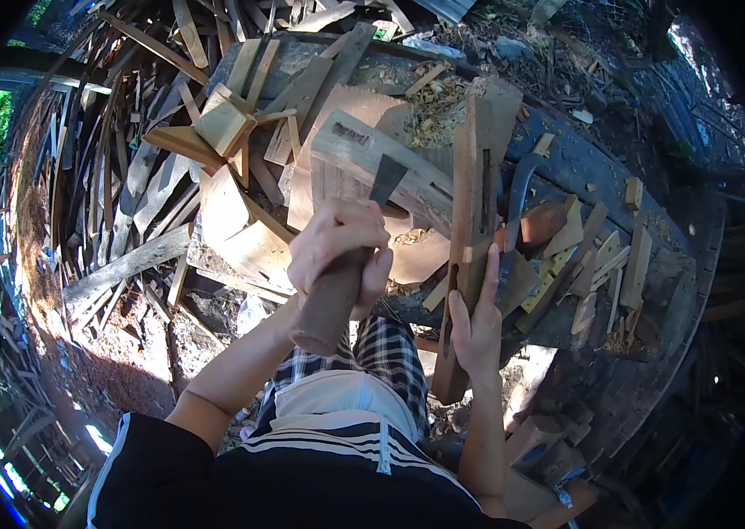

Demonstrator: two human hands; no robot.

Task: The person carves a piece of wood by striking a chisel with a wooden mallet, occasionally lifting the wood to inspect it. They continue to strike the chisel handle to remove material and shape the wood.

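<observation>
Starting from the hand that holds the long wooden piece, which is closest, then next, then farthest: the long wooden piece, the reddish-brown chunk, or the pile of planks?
1. Long wooden piece: under the right hand, touching it.
2. Reddish-brown chunk: just up and right on the bench.
3. Pile of planks: far off, upper left.

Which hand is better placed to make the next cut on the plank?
Probably the left hand: it already grips the wooden handle of the hatchet, blade raised beside the plank. The right hand is busy steadying that plank upright, fingers along its edge.
</observation>
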